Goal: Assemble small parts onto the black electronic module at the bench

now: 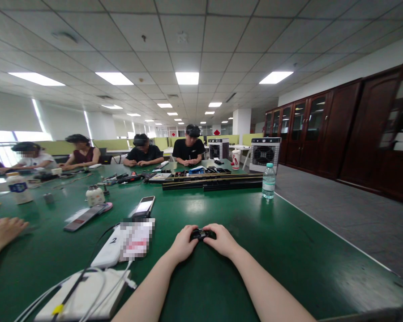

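"At the near part of the green table, what do these hands have?"

"The left hand and the right hand each hold one end of a small black object, thumbs and fingers closed on it. If it touches the table, I cannot tell."

"Is something finished there?"

"In my judgement it is being handled. I see no finished result, and what is left I cannot say."

"And around it?"

"A white box marked 2 lies at nine o'clock, long black bars at twelve, a water bottle toward one. Beyond the bars, a person sits in black."
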A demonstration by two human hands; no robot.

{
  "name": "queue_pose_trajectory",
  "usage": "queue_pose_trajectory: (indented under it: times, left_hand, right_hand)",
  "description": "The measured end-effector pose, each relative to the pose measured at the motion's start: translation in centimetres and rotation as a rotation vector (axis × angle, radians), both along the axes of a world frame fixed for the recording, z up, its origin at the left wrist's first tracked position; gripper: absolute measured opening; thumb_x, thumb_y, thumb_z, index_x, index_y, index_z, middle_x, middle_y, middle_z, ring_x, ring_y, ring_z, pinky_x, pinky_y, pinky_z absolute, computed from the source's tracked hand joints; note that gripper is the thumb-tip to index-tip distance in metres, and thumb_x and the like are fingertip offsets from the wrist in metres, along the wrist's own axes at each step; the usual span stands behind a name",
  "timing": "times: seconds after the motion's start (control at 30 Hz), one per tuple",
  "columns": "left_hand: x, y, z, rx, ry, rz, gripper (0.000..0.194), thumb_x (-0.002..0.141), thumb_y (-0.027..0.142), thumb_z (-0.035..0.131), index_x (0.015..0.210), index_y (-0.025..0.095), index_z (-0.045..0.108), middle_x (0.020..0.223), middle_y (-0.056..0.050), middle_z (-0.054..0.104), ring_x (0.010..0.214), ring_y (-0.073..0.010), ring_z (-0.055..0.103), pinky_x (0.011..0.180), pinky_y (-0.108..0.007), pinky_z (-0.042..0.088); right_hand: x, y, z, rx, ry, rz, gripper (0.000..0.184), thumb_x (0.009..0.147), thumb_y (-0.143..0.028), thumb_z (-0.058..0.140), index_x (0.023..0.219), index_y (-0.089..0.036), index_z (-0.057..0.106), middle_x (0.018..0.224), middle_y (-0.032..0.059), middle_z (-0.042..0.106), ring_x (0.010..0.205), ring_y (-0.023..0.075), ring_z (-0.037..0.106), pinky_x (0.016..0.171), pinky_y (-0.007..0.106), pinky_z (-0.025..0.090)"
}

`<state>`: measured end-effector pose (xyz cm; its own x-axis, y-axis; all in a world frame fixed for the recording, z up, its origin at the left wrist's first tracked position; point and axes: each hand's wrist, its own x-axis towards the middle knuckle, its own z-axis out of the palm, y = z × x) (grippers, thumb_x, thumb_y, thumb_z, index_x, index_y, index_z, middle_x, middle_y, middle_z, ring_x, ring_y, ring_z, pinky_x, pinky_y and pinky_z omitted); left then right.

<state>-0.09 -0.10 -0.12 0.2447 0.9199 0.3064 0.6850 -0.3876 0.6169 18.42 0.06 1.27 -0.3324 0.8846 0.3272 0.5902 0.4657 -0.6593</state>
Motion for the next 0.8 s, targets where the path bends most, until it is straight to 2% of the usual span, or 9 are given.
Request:
queue_pose_trajectory:
  times: [0.5, 0.67, 0.8]
  left_hand:
    - [0.07, -0.08, 0.23, -0.004, 0.0, -0.001, 0.041, 0.071, 0.014, 0.056, 0.112, 0.015, 0.054, 0.113, -0.01, 0.059, 0.107, -0.0205, 0.054, 0.097, -0.033, 0.039]
    - [0.03, 0.0, -0.01, -0.013, -0.025, 0.005, 0.049, 0.07, 0.015, 0.058, 0.119, 0.017, 0.05, 0.12, -0.01, 0.056, 0.111, -0.0214, 0.053, 0.099, -0.035, 0.038]
    - [0.05, -0.1, 0.15, -0.008, -0.013, -0.003, 0.043, 0.071, 0.015, 0.058, 0.114, 0.018, 0.054, 0.114, -0.009, 0.059, 0.108, -0.0209, 0.054, 0.097, -0.034, 0.04]
  right_hand:
    - [-0.29, -0.33, 0.27, 0.042, -0.017, -0.003, 0.027, 0.069, -0.023, 0.063, 0.096, -0.024, 0.068, 0.101, 0.0029, 0.066, 0.099, 0.0213, 0.056, 0.09, 0.035, 0.041]
    - [-0.26, -0.37, 0.28, 0.024, -0.027, -0.011, 0.029, 0.067, -0.021, 0.065, 0.096, -0.025, 0.067, 0.103, 0.002, 0.066, 0.1, 0.0218, 0.055, 0.091, 0.035, 0.041]
    - [-0.32, -0.35, 0.14, 0.026, -0.04, -0.028, 0.029, 0.067, -0.022, 0.066, 0.096, -0.026, 0.066, 0.103, 0.0012, 0.065, 0.099, 0.0219, 0.055, 0.091, 0.036, 0.04]
